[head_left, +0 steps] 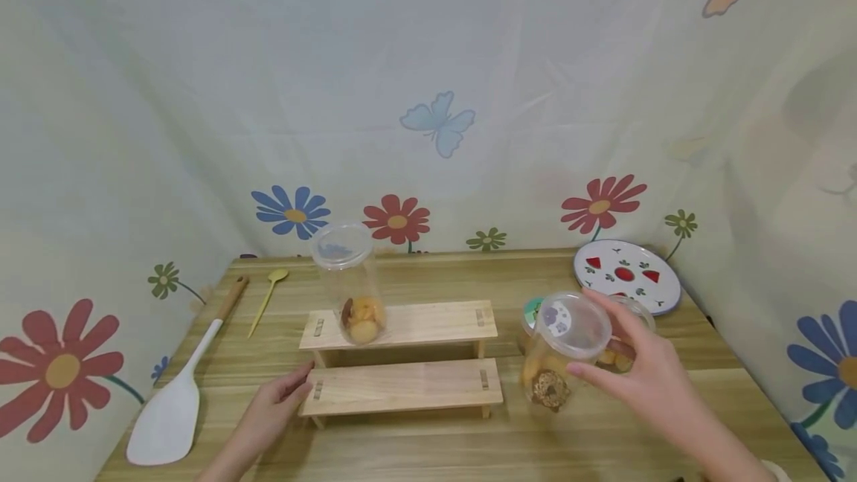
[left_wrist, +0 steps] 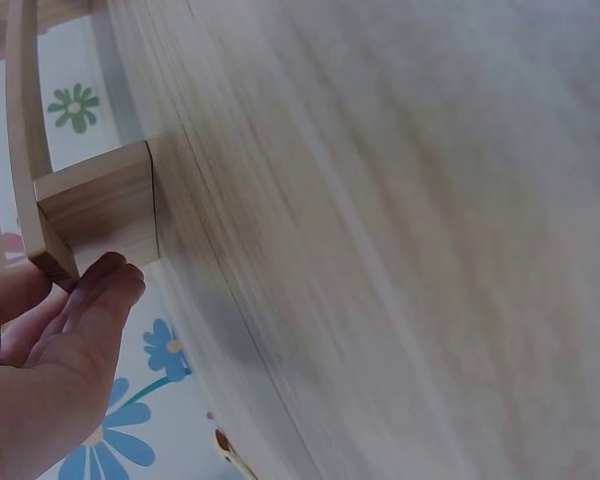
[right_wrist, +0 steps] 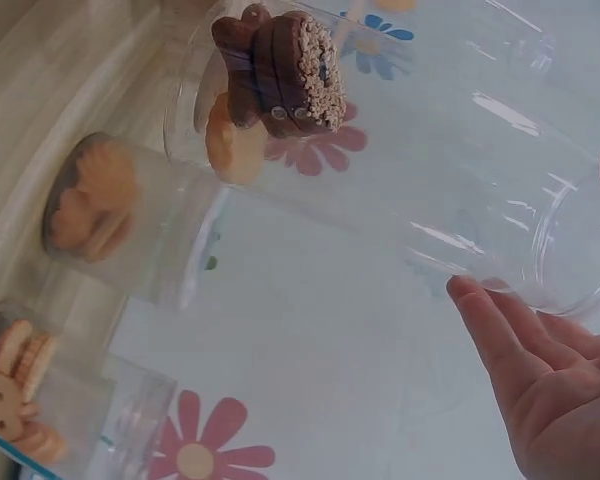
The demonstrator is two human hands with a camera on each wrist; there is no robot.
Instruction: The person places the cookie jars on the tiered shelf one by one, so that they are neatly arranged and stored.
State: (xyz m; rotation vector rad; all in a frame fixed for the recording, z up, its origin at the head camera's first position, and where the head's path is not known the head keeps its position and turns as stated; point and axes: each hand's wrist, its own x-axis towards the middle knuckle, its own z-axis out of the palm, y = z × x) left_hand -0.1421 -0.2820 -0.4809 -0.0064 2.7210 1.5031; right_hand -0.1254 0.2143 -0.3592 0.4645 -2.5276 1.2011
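Observation:
My right hand (head_left: 646, 359) holds a clear plastic jar (head_left: 559, 363) near its lidded top, thumb on one side and fingers on the other. Cookies lie in the jar's bottom, among them a chocolate one with nut crumbs (right_wrist: 305, 75). Whether its base touches the table I cannot tell. On the left, my left hand (head_left: 274, 400) pinches the end of the lower step of a two-step wooden shelf (head_left: 408, 387), with fingertips by its leg (left_wrist: 105, 205). Another cookie jar (head_left: 355, 288) stands on the upper step's left part.
Behind the held jar stand two shorter cookie jars, partly hidden: a green-topped jar (head_left: 533, 311) and a clear jar (head_left: 636, 311). A patterned plate (head_left: 663, 292) lies at the back right. A white spatula (head_left: 164, 422) and a yellow spoon (head_left: 264, 303) lie on the left.

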